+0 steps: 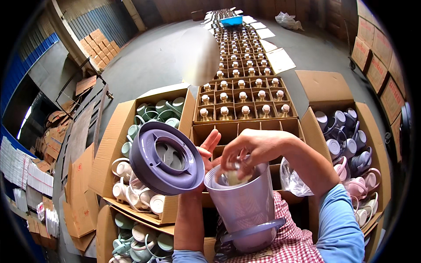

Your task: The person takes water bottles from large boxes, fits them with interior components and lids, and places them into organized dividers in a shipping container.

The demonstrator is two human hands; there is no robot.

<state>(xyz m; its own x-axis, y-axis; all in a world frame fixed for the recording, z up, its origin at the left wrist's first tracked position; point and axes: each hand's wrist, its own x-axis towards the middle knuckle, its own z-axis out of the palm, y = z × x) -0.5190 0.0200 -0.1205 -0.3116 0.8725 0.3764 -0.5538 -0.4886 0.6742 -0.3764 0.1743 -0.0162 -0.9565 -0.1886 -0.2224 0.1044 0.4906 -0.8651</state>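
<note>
A translucent purple plastic jug (241, 203) leans mouth up against my checked apron, its strap handle (253, 230) across its lower part. My right hand (245, 151) dips into the jug's mouth with bent, blurred fingers. Something pale (237, 177) is at the fingertips, too blurred to name. A purple ringed lid (167, 159) with a round central opening is tilted up at the jug's left, off the jug. My left hand (209, 148) is behind the lid's right edge and supports it. Two of its fingers stick up past the rim; the thumb and palm are mostly hidden.
Partitioned cartons of white-capped bottles (242, 97) run away ahead. Cartons of lidded, handled cups flank me: green and white cups (158, 203) left, dark-blue and pink cups (355, 184) right. A clear plastic bag (294, 179) lies by my right forearm. A blue basin (232, 21) sits far ahead.
</note>
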